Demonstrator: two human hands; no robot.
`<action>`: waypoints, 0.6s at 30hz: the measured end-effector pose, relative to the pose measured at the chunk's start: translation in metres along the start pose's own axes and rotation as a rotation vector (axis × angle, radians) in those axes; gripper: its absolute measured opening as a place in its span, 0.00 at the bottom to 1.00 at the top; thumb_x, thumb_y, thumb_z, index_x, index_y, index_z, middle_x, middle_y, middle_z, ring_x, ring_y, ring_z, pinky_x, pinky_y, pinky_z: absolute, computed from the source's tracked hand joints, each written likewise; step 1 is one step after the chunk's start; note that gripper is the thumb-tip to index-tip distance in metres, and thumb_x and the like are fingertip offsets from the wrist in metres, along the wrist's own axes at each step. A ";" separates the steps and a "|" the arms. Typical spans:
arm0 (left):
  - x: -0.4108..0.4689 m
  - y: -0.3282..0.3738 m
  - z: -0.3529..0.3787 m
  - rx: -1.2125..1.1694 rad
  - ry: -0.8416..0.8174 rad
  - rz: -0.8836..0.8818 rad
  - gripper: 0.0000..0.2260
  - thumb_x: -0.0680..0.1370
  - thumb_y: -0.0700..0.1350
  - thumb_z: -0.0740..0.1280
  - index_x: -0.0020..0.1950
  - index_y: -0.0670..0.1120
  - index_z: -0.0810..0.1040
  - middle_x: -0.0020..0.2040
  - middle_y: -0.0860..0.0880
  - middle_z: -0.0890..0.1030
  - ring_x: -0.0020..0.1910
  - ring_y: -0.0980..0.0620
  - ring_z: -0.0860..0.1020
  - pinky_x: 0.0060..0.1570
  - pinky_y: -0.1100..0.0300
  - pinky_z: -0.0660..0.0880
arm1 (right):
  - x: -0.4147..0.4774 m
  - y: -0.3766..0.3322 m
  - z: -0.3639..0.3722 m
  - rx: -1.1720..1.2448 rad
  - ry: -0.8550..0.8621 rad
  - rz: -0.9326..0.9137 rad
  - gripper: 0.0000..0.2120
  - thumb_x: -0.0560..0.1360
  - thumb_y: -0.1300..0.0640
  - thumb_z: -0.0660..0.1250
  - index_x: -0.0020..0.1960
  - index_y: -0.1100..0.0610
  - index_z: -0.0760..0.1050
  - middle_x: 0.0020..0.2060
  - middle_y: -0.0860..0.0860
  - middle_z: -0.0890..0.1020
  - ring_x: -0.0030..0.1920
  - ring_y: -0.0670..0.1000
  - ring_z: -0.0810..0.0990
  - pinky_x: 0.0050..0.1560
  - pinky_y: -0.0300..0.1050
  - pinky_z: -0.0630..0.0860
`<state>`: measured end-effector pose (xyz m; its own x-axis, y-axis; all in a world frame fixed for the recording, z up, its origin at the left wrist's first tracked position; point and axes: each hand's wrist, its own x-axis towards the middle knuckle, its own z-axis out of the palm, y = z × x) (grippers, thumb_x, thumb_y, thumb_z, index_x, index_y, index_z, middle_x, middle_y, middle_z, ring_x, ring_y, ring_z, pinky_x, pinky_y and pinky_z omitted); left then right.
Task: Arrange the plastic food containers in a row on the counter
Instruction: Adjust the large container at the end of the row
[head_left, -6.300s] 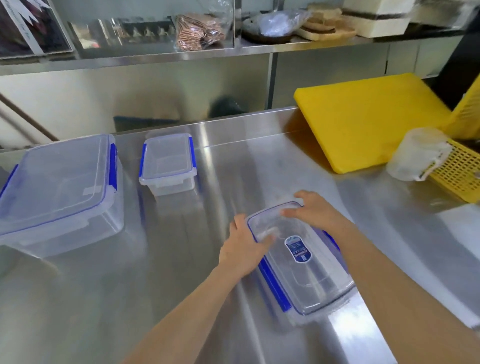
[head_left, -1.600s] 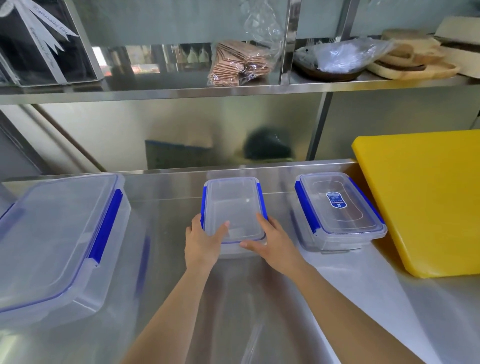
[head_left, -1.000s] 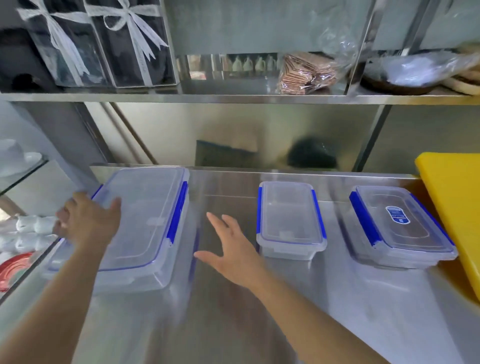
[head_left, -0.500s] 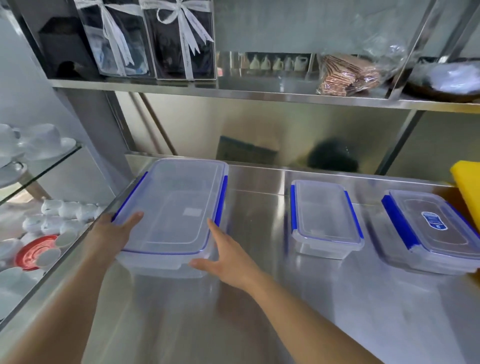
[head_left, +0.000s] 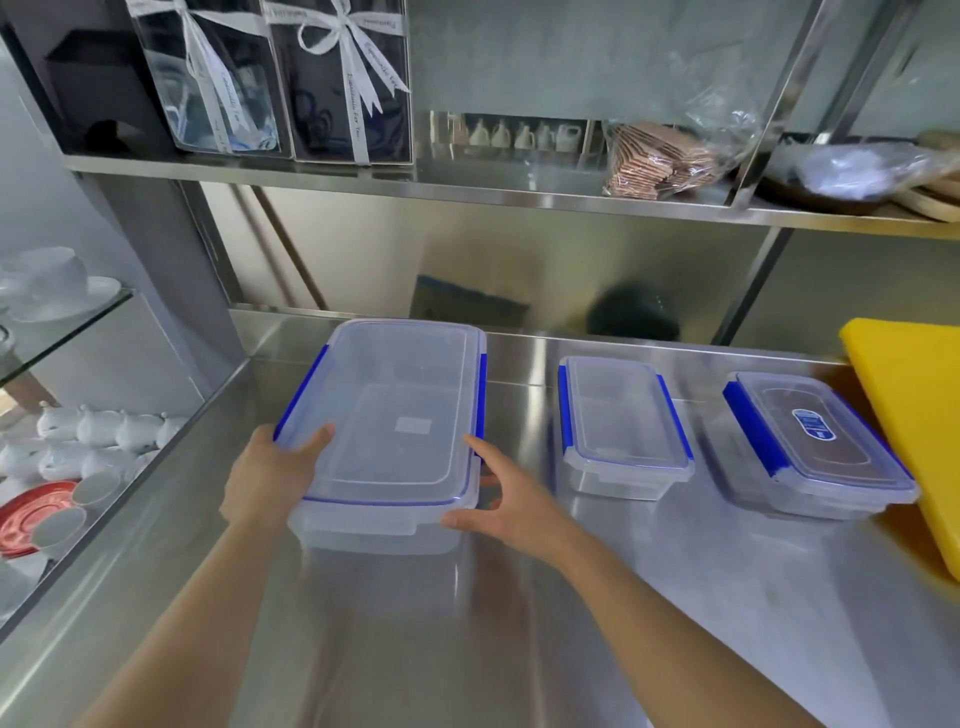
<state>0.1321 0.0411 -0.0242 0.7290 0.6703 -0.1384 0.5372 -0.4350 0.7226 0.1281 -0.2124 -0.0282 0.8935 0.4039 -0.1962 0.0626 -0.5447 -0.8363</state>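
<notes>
The left hand (head_left: 270, 480) grips the near left corner of the large clear plastic container with blue clips (head_left: 395, 431), centre frame; the right hand (head_left: 511, 501) lies loosely open against its right corner. It sits on the steel bench (head_left: 675, 597), left of two smaller clear blue-clipped containers (head_left: 621, 426).
</notes>
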 end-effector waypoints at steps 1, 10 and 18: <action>-0.002 0.001 0.001 0.001 -0.007 0.002 0.32 0.68 0.66 0.66 0.63 0.45 0.71 0.59 0.41 0.78 0.57 0.37 0.76 0.56 0.46 0.71 | -0.002 0.001 -0.002 0.000 0.003 0.004 0.46 0.62 0.40 0.75 0.74 0.39 0.53 0.71 0.43 0.67 0.66 0.44 0.70 0.66 0.51 0.71; -0.005 0.007 0.004 0.044 -0.022 0.001 0.32 0.72 0.63 0.65 0.65 0.42 0.68 0.59 0.39 0.77 0.56 0.36 0.75 0.54 0.46 0.71 | -0.006 -0.004 -0.009 -0.045 -0.065 0.014 0.46 0.66 0.41 0.73 0.75 0.40 0.48 0.76 0.43 0.58 0.74 0.47 0.62 0.71 0.54 0.64; 0.000 0.004 0.001 0.054 0.013 -0.016 0.32 0.70 0.65 0.66 0.63 0.43 0.70 0.57 0.39 0.78 0.54 0.36 0.76 0.53 0.46 0.72 | -0.005 -0.007 -0.008 -0.114 -0.082 0.001 0.44 0.70 0.43 0.71 0.76 0.43 0.46 0.77 0.45 0.56 0.75 0.51 0.59 0.70 0.56 0.65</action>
<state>0.1345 0.0383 -0.0217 0.7146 0.6852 -0.1409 0.5712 -0.4553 0.6830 0.1264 -0.2163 -0.0175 0.8543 0.4599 -0.2422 0.1163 -0.6233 -0.7733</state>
